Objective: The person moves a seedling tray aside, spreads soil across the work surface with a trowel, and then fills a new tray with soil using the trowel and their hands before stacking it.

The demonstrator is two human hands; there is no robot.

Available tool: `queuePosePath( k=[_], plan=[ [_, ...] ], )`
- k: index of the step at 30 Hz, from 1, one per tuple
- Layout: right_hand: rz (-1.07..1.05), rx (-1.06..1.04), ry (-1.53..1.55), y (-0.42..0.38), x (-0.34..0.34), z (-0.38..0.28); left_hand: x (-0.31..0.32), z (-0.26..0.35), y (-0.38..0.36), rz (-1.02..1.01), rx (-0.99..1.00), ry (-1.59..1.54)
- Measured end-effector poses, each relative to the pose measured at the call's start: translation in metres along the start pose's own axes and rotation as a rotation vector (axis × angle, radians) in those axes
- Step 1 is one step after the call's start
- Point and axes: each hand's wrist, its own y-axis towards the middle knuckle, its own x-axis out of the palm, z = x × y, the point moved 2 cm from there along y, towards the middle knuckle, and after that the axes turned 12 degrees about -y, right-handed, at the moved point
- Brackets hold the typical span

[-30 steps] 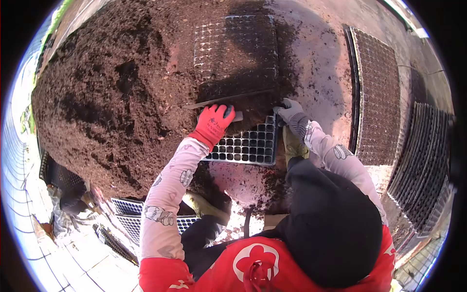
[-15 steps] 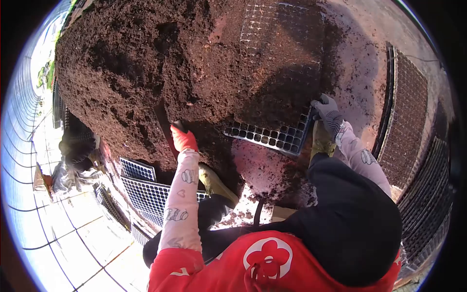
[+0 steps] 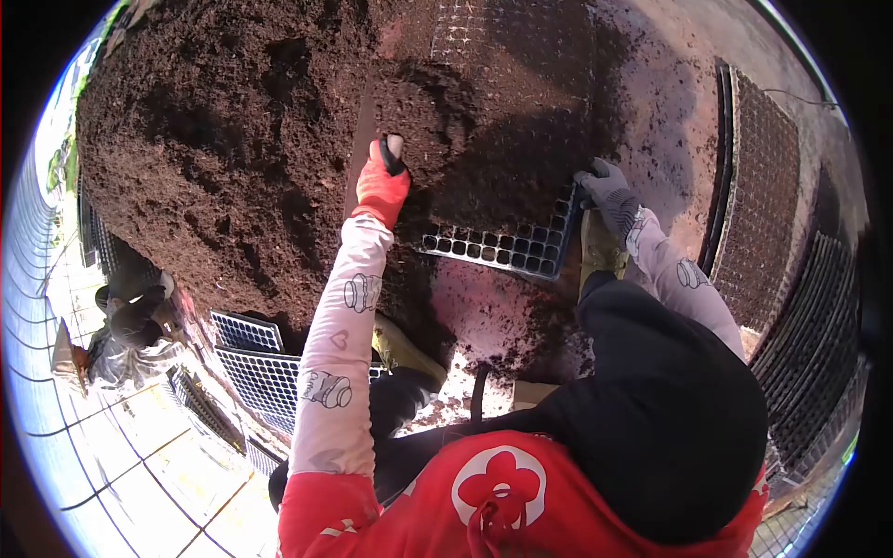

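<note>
My left hand (image 3: 382, 184), in a red-orange glove with black at the thumb, is closed around a flat brown board (image 3: 361, 153) standing on edge in the soil. Loose dark soil (image 3: 419, 107) is heaped along the board's right side. To the right lies a black seedling tray (image 3: 530, 251), mostly covered with soil; its front cells show open, several with little or no soil. My right hand (image 3: 609, 191), in a grey glove, grips the tray's right edge, its fingertips partly hidden there.
A big soil mound (image 3: 205, 149) fills the left. Stacked trays (image 3: 256, 377) stand by my left leg. Filled trays (image 3: 763, 205) and a dark tray stack (image 3: 809, 344) are at right. Another person (image 3: 139, 312) is at far left.
My left hand has moved forward and right with the board, and soil has piled up over the tray's left part. My right hand stays at the tray's edge.
</note>
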Motion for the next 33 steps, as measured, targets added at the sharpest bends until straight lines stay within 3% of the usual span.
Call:
queuePosePath(
  k=[3, 5, 6, 7, 9, 10, 11, 13, 15, 17, 21, 25, 27, 31, 33],
  plan=[
    [-0.034, -0.018, -0.001, 0.004, -0.001, 0.003, 0.003, 0.016, 0.0, -0.055, 0.066, 0.054],
    [-0.041, -0.043, -0.014, 0.006, -0.003, 0.003, 0.002, 0.005, 0.009, -0.149, 0.243, -0.285],
    [-0.053, -0.057, -0.032, 0.004, -0.002, 0.006, 0.002, 0.003, 0.013, -0.162, 0.243, -0.284],
    [-0.057, -0.052, -0.027, 0.004, -0.001, 0.01, -0.001, -0.003, 0.017, -0.226, 0.135, -0.207],
    [-0.033, -0.074, 0.03, 0.012, 0.0, 0.015, -0.021, 0.019, 0.014, -0.071, -0.038, 0.47],
    [0.016, -0.078, 0.019, 0.017, 0.002, 0.021, -0.029, 0.034, 0.01, -0.092, -0.066, 0.679],
    [0.018, -0.079, 0.028, 0.018, 0.002, 0.022, -0.033, 0.039, 0.003, -0.035, 0.037, 0.765],
    [0.109, -0.099, 0.002, 0.018, 0.003, 0.025, -0.033, 0.04, -0.025, -0.165, 0.111, 0.564],
    [0.08, -0.128, -0.026, 0.019, 0.001, 0.025, -0.013, 0.05, -0.071, -0.367, 0.013, 0.539],
    [0.048, -0.165, -0.058, 0.023, 0.003, 0.025, 0.017, 0.048, -0.109, -0.401, -0.057, 0.662],
    [0.087, -0.151, -0.104, 0.031, 0.003, 0.033, 0.038, 0.027, -0.115, -0.368, -0.101, 0.589],
    [0.131, -0.191, -0.12, 0.024, 0.004, 0.028, 0.015, -0.003, -0.085, -0.213, 0.121, 0.221],
    [0.105, -0.214, -0.093, 0.029, 0.004, 0.03, 0.009, 0.001, -0.076, -0.27, -0.004, -0.465],
    [0.062, -0.229, 0.01, 0.013, 0.0, 0.022, 0.007, 0.023, -0.059, -0.272, -0.006, -0.257],
    [0.02, -0.175, -0.02, 0.013, -0.002, 0.017, 0.006, 0.037, -0.045, -0.184, 0.114, -0.094]
  ],
)
